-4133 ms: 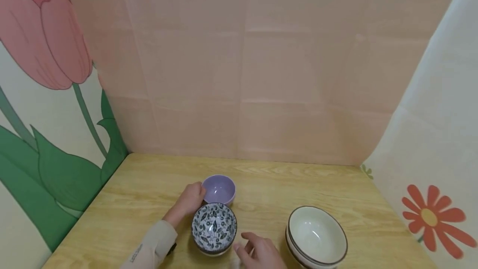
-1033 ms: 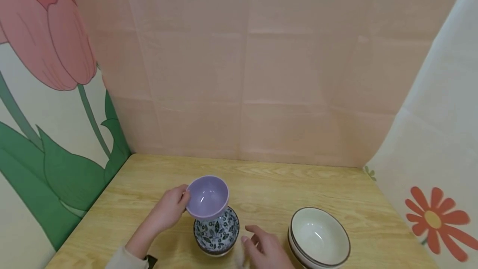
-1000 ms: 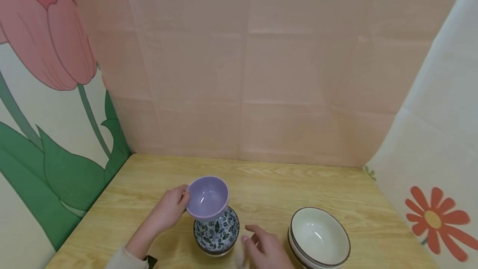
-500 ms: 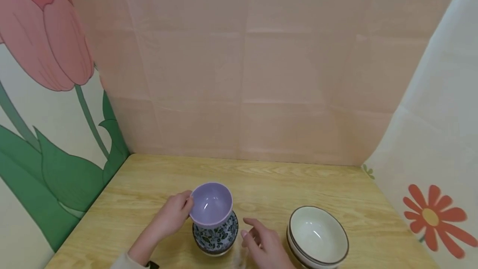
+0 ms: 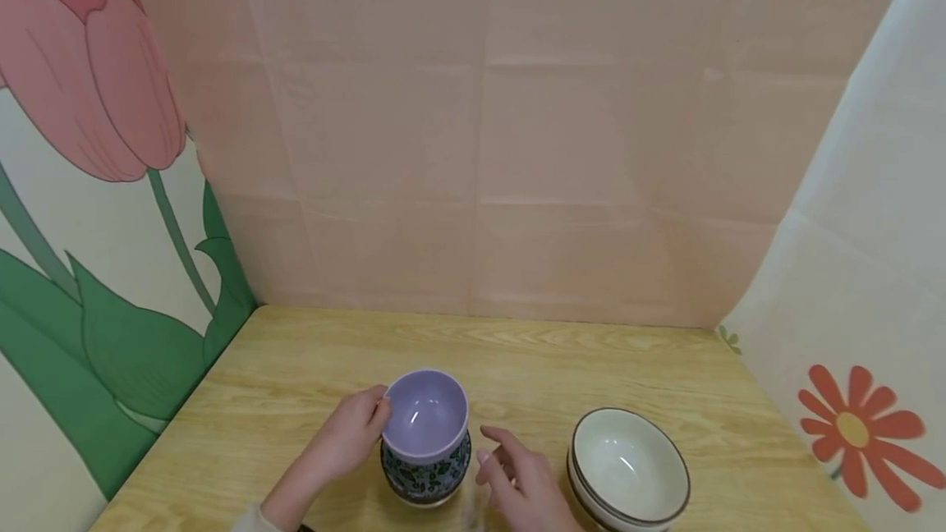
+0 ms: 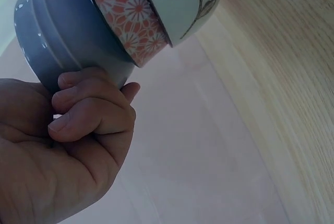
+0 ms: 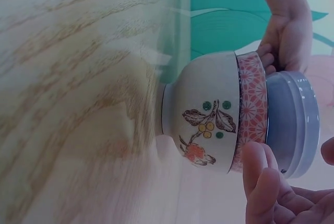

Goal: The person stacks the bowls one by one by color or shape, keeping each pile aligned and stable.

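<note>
My left hand (image 5: 351, 433) grips the side of a small purple bowl (image 5: 427, 413), which looks blue-grey in the left wrist view. Its fingers are curled against the outer wall. The purple bowl is upright, its lower part at the mouth of a patterned bowl (image 5: 424, 474); whether it rests there I cannot tell. Outside, the patterned ware shows a red flower band (image 7: 253, 104) above a white wall with a plant drawing (image 7: 206, 114). It stands on the table. My right hand (image 5: 521, 483) is just right of it, fingers loosely bent, holding nothing.
A stack of cream bowls (image 5: 628, 466) with dark rims stands to the right of my right hand. The wooden table (image 5: 332, 343) ends at a pink backdrop (image 5: 473, 146). Flower-printed cloths (image 5: 872, 269) hang at both sides.
My left hand has lifted the purple bowl from behind the patterned bowl, brought it over that bowl and lowered it. The right hand has barely moved; the cream bowls stay put.
</note>
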The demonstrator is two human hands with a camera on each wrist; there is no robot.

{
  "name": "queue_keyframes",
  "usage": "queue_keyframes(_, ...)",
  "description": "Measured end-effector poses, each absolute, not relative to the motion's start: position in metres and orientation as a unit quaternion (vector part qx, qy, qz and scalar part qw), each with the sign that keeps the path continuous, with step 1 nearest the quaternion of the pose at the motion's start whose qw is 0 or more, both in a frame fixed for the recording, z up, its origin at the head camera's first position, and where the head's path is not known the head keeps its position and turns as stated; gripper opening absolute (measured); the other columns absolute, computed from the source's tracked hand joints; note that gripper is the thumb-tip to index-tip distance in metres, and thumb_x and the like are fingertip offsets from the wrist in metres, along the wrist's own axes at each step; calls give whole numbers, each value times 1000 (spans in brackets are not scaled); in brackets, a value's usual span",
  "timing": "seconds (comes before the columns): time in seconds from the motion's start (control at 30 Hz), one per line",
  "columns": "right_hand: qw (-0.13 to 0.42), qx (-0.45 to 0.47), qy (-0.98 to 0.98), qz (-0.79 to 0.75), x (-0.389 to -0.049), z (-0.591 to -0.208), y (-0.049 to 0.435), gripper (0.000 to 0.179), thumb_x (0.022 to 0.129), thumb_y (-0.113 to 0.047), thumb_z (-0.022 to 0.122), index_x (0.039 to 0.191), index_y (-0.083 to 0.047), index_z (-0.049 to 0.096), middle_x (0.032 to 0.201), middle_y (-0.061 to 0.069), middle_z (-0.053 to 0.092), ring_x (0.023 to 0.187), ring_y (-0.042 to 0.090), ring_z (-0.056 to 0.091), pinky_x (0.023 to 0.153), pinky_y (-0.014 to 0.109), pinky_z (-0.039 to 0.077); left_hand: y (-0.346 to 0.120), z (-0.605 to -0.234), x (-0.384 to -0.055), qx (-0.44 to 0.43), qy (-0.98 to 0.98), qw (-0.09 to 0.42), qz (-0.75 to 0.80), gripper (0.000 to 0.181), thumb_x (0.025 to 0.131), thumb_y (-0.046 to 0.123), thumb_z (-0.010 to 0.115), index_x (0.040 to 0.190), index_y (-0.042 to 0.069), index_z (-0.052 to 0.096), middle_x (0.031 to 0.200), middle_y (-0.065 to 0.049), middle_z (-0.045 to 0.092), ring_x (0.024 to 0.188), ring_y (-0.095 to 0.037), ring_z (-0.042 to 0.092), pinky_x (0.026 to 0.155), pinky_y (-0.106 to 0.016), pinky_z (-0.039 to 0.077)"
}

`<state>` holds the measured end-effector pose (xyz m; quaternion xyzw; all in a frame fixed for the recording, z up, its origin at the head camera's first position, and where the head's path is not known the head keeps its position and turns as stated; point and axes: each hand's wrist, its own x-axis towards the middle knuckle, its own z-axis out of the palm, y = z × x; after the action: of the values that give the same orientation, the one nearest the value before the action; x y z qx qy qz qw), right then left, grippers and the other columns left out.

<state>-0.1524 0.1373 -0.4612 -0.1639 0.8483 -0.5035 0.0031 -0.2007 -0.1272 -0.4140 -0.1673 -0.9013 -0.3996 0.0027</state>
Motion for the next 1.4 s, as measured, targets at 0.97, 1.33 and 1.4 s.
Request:
queue_keyframes(0.97, 12, -180, 845, -503, -150, -459, 135, 43, 107, -29, 46, 135, 3, 54, 81, -6, 68, 58, 12, 63, 55, 24, 49, -117, -433, -197, -186, -917, 58, -347, 20, 103, 11, 50, 85, 10, 59, 69, 6, 51, 67, -9, 50, 60, -28, 46)
queue_keyframes(1.33, 25, -188, 844, -502, -150, -456, 134, 45, 107, -28, 46, 136, 7, 52, 83, 5, 71, 58, 4, 60, 55, 24, 50, -115, -431, -194, -185, -920, 57, -342, 22, 103, 12, 49, 84, 10, 60, 66, 6, 50, 66, -9, 51, 60, -29, 48)
queue_keyframes(1.4, 24, -188, 844, -502, -150, -456, 134, 47, 107, -29, 46, 136, 7, 52, 82, 6, 71, 58, 3, 59, 56, 24, 50, -115, -430, -193, -184, -919, 55, -344, 22, 103, 12, 49, 84, 10, 59, 65, 6, 49, 64, -9, 50, 58, -27, 47)
